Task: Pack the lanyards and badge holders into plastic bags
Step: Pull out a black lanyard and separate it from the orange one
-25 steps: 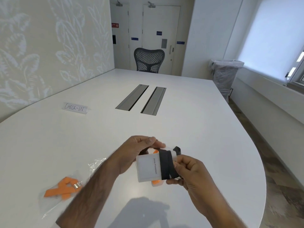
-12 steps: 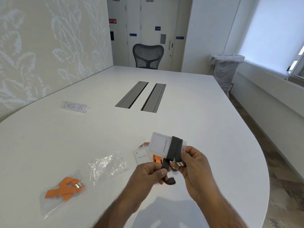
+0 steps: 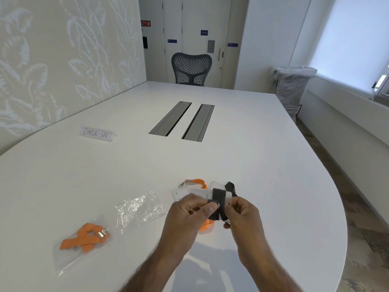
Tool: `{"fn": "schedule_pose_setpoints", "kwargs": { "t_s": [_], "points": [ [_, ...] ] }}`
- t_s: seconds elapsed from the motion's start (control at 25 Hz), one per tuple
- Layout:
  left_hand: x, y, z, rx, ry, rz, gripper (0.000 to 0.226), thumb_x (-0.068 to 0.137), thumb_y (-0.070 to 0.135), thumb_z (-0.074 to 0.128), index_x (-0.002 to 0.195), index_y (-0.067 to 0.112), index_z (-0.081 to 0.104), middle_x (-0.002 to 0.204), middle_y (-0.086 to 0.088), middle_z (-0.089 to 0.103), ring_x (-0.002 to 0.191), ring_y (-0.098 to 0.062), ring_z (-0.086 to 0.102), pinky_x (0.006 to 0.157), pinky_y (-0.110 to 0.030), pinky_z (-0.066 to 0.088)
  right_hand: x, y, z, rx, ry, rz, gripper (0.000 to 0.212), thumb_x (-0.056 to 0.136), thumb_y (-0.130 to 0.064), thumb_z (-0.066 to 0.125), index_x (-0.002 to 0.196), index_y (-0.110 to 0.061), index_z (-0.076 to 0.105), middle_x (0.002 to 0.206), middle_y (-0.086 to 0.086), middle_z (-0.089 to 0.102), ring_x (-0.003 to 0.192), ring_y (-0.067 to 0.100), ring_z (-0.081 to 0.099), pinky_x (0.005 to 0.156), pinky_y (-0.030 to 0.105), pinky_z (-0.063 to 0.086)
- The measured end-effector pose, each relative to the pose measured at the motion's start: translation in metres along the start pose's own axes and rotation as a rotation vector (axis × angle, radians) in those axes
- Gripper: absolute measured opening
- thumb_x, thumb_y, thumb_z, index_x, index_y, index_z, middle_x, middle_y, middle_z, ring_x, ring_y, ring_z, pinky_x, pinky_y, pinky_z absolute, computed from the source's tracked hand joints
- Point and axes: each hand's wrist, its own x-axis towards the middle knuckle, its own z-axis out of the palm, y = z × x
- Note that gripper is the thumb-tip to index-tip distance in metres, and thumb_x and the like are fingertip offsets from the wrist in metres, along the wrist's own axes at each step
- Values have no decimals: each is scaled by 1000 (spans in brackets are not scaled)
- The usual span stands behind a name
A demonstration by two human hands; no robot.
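Above the near table edge, both my hands hold a white badge holder (image 3: 202, 192) with a black lanyard (image 3: 219, 200) wound around it. My left hand (image 3: 189, 216) pinches the lanyard's strap against the holder. My right hand (image 3: 244, 216) grips the holder's right side, and the lanyard's loose end (image 3: 231, 187) sticks up behind it. On the table under my hands lies an orange lanyard (image 3: 196, 182) with another badge holder (image 3: 177, 194), partly hidden. An empty clear plastic bag (image 3: 140, 209) lies to the left. Further left, a bag with an orange lanyard (image 3: 84, 239) inside rests on the table.
The white table (image 3: 263, 165) has two grey cable slots (image 3: 182, 121) in its middle and a "CHECK-IN" paper sign (image 3: 96, 133) at the left. A dark mesh chair (image 3: 191, 68) stands at the far end. A lined bin (image 3: 292, 87) is by the right wall.
The badge holder has dropped lower and closer to me. My left hand has come up from the lanyard's hanging end to pinch the strap on the holder; the loose end now sticks up behind.
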Motion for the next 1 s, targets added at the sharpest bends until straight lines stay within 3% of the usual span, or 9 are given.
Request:
{"fn": "schedule_pose_setpoints", "kwargs": {
  "t_s": [0.16, 0.32, 0.44, 0.56, 0.68, 0.84, 1.0],
  "points": [
    [6, -5, 2, 313, 129, 188, 9, 90, 36, 75, 94, 37, 83, 126, 26, 67, 133, -4, 49, 113, -36, 36, -6, -1, 5, -13, -50, 1, 20, 95, -5, 58, 78, -10, 69, 77, 15, 71, 67, 17, 56, 62, 33, 48],
    [8, -15, 1, 520, 170, 307, 17, 89, 37, 69, 102, 33, 80, 125, 27, 67, 132, -4, 53, 122, -49, 23, -9, -2, 2, 12, -86, -1, 27, 97, -7, 59, 75, -15, 70, 70, 1, 72, 65, 12, 60, 59, 25, 51],
    [7, -17, 0, 611, 141, 391, 28, 87, 33, 69, 114, 41, 72, 126, 29, 63, 130, -1, 51, 124, -38, 21, -10, -4, 0, 21, -123, 2, 34, 99, -10, 59, 71, -23, 72, 72, 0, 75, 68, 11, 65, 63, 27, 54],
    [8, -19, -4, 692, 136, 407, 40, 88, 37, 68, 128, 42, 65, 122, 34, 58, 124, 0, 49, 112, -24, 29, -12, -4, 0, 16, -137, 15, 37, 101, -10, 59, 70, -27, 72, 68, -6, 73, 65, 5, 65, 65, 28, 54],
    [9, -22, -14, 708, 54, 335, 41, 89, 41, 70, 130, 42, 65, 114, 31, 59, 115, 0, 48, 99, -25, 38, -16, 0, 0, 9, -164, 44, 23, 101, -11, 60, 86, -20, 74, 76, -3, 77, 70, 8, 69, 66, 27, 55],
    [10, -28, -29, 550, -67, 81, 21, 88, 34, 79, 108, 37, 73, 99, 24, 68, 102, 0, 61, 83, -16, 44, -23, 12, 5, -52, -187, 131, 18, 101, -11, 62, 90, -22, 72, 77, -5, 78, 82, 20, 73, 68, 27, 60],
    [2, -41, -40, 468, -166, -191, 2, 89, 29, 77, 89, 30, 76, 85, 17, 77, 84, -2, 71, 75, -21, 49, -34, 31, 12, -71, -241, 209, 9, 103, -17, 58, 106, -24, 63, 78, 4, 79, 83, 22, 77, 73, 34, 63]
  ]
}}
